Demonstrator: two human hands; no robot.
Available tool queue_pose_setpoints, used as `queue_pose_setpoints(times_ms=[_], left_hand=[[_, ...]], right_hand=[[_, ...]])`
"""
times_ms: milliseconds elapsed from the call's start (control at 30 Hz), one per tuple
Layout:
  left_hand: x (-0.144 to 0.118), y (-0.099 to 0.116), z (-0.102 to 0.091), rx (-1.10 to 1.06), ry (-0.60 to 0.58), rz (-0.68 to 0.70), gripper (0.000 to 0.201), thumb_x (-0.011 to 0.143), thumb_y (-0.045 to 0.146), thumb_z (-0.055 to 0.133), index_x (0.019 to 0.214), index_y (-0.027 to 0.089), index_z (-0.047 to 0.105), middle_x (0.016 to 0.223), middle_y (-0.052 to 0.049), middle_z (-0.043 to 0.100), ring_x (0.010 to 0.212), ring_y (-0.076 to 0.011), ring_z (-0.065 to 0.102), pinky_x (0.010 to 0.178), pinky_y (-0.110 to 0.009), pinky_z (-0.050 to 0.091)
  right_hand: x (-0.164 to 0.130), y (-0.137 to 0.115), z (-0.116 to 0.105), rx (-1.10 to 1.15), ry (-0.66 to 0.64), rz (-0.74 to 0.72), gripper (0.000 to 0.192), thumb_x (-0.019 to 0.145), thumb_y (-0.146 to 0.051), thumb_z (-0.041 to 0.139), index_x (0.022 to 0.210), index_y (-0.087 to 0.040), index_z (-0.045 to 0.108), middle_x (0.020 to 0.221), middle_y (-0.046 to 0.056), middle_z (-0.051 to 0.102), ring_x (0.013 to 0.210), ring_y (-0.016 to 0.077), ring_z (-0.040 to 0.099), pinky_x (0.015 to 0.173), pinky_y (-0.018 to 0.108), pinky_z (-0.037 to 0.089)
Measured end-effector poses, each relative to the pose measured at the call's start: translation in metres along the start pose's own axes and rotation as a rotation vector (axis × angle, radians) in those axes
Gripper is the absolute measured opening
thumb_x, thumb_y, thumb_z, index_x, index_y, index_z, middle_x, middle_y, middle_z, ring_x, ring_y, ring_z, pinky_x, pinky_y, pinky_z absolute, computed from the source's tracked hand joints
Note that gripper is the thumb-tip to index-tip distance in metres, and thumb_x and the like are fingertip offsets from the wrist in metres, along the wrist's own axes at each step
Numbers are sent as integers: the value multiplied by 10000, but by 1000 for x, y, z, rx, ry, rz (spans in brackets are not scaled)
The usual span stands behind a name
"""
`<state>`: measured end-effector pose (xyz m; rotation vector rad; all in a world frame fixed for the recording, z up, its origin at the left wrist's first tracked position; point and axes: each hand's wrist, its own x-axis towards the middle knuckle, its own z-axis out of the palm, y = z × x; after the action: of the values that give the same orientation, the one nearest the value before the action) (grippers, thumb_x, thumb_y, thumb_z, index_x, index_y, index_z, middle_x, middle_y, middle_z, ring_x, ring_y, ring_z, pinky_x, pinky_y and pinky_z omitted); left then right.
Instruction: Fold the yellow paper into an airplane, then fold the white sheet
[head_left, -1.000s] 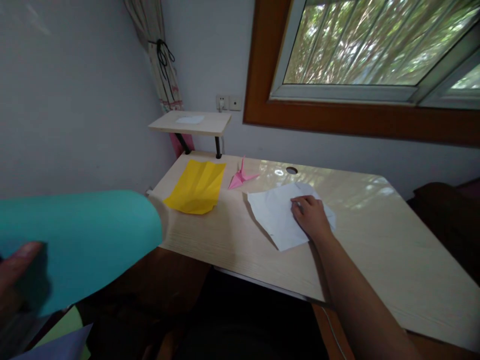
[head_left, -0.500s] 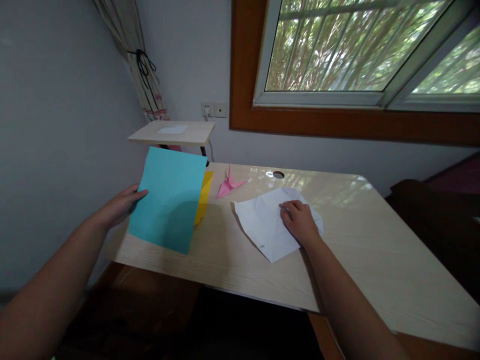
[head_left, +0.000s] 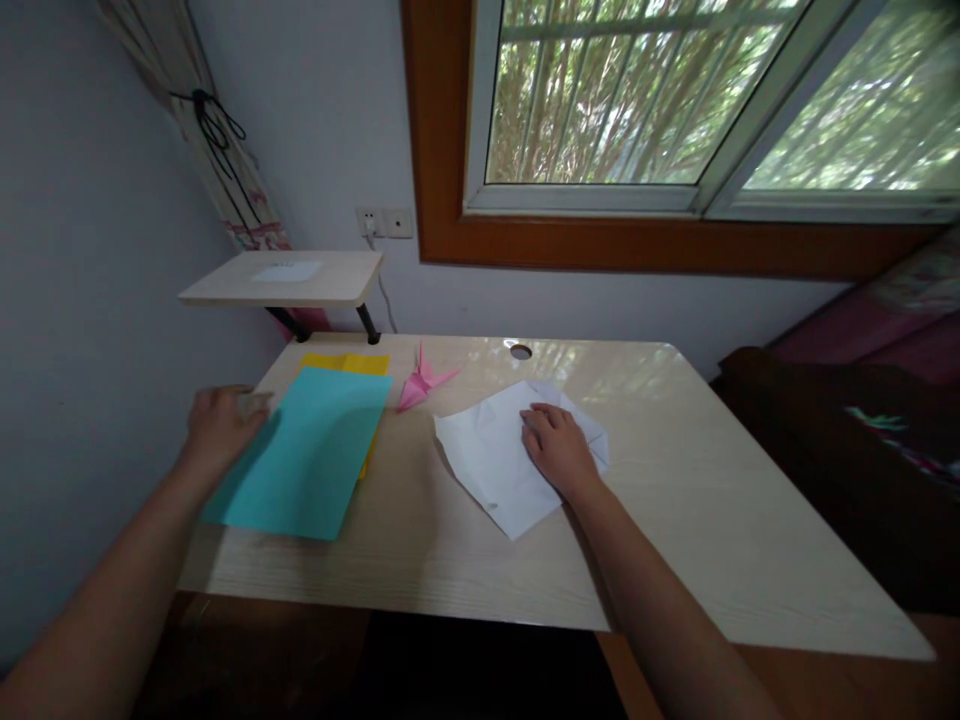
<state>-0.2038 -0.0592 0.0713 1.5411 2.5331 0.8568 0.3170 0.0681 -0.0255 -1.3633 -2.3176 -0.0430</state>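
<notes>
A turquoise sheet of paper (head_left: 315, 455) lies on the desk at the left, over a yellow sheet (head_left: 349, 363) whose top and right edges stick out. My left hand (head_left: 221, 430) is just above the turquoise sheet's left edge, thumb and fingers apart, slightly blurred; nothing shows in its grasp. A creased white sheet of paper (head_left: 487, 450) lies at mid-desk, its left edge lifted a little. On it rests my right hand (head_left: 559, 445), fingers loosely bent and spread over the paper. Between the two stacks stands a pink origami crane (head_left: 421, 383).
A small raised shelf (head_left: 337, 285) with a white paper slip (head_left: 287, 271) on it stands at the desk's back left. Behind the desk (head_left: 675, 520) are a wall socket (head_left: 370, 222) with a plugged cable and a window. A round cable hole (head_left: 520, 352) sits near the back edge.
The turquoise sheet, tilted up in my left hand before, now lies down over the yellow sheet, and that hand has let go. My right hand stays on the white paper. The view has shifted right.
</notes>
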Motion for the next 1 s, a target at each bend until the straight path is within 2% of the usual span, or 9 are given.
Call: queue_pose_setpoints(times_ms=[33, 100, 167, 300, 400, 500, 633, 767, 1000], left_hand=[[-5, 14, 1, 84, 104, 115, 403, 881, 343, 639, 1220, 130, 594, 1304, -112, 582, 1362, -357, 413, 1161, -569, 308], [-22, 54, 8, 44, 147, 366, 287, 950, 330, 565, 1168, 157, 635, 1257, -87, 608, 1288, -295, 506, 1165, -509, 347], [-46, 104, 20, -62, 40, 611, 237, 991, 323, 502, 1095, 194, 671, 1198, -79, 652, 1225, -261, 570, 1143, -474, 399], [-97, 199, 56, -180, -366, 1046, 270, 1020, 254, 451, 1139, 214, 691, 1130, -83, 714, 1087, -213, 649, 991, -390, 535], [-118, 233, 89, -111, -465, 1155, 284, 1027, 293, 470, 1177, 183, 684, 1164, -99, 720, 1105, -227, 660, 987, -394, 546], [-121, 231, 122, 3, -497, 1137, 347, 1027, 341, 493, 1255, 154, 673, 1336, -125, 665, 1313, -286, 564, 1133, -450, 447], [-118, 205, 150, 160, -576, 967, 547, 1003, 438, 534, 1489, 191, 493, 1599, -125, 409, 1495, -338, 340, 1206, -514, 330], [-121, 190, 157, 208, -601, 933, 640, 980, 516, 547, 1560, 301, 382, 1676, -61, 259, 1556, -355, 154, 1244, -586, 179], [-122, 186, 160, 225, -625, 969, 675, 940, 627, 553, 1548, 381, 394, 1680, -61, 246, 1551, -415, 108, 1215, -676, 95]], right_hand=[[0, -1, 0, -6, -7, -7, 349, 990, -283, 475, 1279, -201, 654, 1339, 125, 593, 1236, 295, 515, 1076, 442, 429], [-1, -4, 0, -19, -21, -19, 377, 1007, -298, 451, 1325, -199, 629, 1394, 129, 570, 1289, 293, 497, 1107, 445, 416], [-2, -6, 2, -37, -34, -17, 404, 1019, -317, 432, 1365, -200, 605, 1450, 128, 543, 1349, 300, 463, 1135, 464, 392], [-5, -10, 4, -78, -52, 11, 439, 1029, -351, 418, 1422, -219, 564, 1530, 115, 487, 1417, 334, 408, 1153, 540, 350], [-8, -13, 5, -117, -53, 22, 447, 1029, -373, 418, 1448, -265, 533, 1561, 93, 459, 1436, 362, 384, 1148, 608, 314], [-13, -11, 4, -158, -51, 30, 459, 1028, -395, 422, 1466, -284, 509, 1586, 85, 427, 1452, 386, 354, 1139, 624, 301], [-17, -4, -3, -193, -34, 77, 474, 1020, -452, 437, 1465, -301, 498, 1573, 87, 441, 1405, 403, 396, 1097, 602, 342], [-9, -2, -14, -193, -89, 115, 476, 997, -492, 467, 1425, -292, 525, 1527, 105, 483, 1275, 405, 478, 985, 553, 426], [14, 12, -15, -224, -97, 184, 484, 1021, -433, 426, 1430, -192, 522, 1510, 132, 496, 1279, 365, 454, 1009, 502, 416]])
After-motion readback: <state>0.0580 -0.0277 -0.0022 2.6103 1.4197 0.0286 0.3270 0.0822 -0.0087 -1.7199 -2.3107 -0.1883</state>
